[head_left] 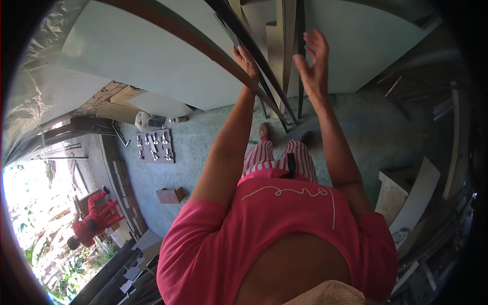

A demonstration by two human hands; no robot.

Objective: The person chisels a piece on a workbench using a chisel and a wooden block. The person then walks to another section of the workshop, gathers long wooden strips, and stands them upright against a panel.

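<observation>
Several long, narrow planks stand leaning in front of me against large pale sheets. My left hand (246, 62) reaches in between a brown plank (188, 34) and a black plank (256, 48). Its fingers are closed on a thin dark strip (226, 30), which is partly hidden by the hand and the planks. To the right, my right hand (315, 71) is raised with its fingers apart and nothing in it. It is nearest to an upright dark strip (300, 30) and a light wooden board (274, 56).
Large pale sheets (137, 51) lean at the back. On the floor at left are a dark panel with metal fittings (165, 147) and a small brown box (170, 195). A person in red (94, 223) is at far left. Offcuts and a curved pale board (419, 190) stand at right.
</observation>
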